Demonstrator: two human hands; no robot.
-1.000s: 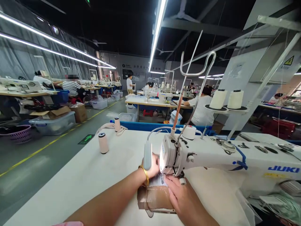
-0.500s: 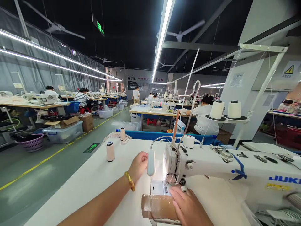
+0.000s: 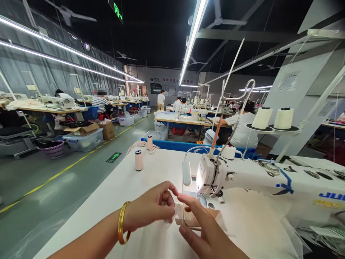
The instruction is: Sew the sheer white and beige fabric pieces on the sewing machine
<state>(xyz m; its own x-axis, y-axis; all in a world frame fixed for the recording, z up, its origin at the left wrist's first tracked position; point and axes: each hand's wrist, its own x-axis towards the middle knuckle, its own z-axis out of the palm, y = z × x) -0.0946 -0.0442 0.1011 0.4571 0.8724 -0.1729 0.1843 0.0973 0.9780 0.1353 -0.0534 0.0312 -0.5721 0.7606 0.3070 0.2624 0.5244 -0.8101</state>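
My left hand [image 3: 155, 205], with a gold bangle on its wrist, is raised in front of the sewing machine [image 3: 212, 174]. Its fingers are curled inward; whatever they pinch, if anything, is too small to make out. Close by, my right hand [image 3: 206, 226] has its thumb and forefinger spread. The right forefinger's tip meets or nearly meets the left fingertips. Partly hidden behind the right hand, a brown, shiny tape-covered piece [image 3: 190, 217] lies at the machine's bed. Pale sheer fabric [image 3: 250, 216] spreads beneath the machine arm.
A small lamp [image 3: 187, 172] hangs left of the machine head. Two pale thread spools [image 3: 138, 160] stand on the white table [image 3: 113, 201]. White thread cones [image 3: 262, 118] sit on a stand at right. Co-workers sit at other machines beyond.
My right hand has lifted off the brown piece and moved left. My left hand has come from beside the lamp down toward me, meeting the right. The view has shifted slightly.
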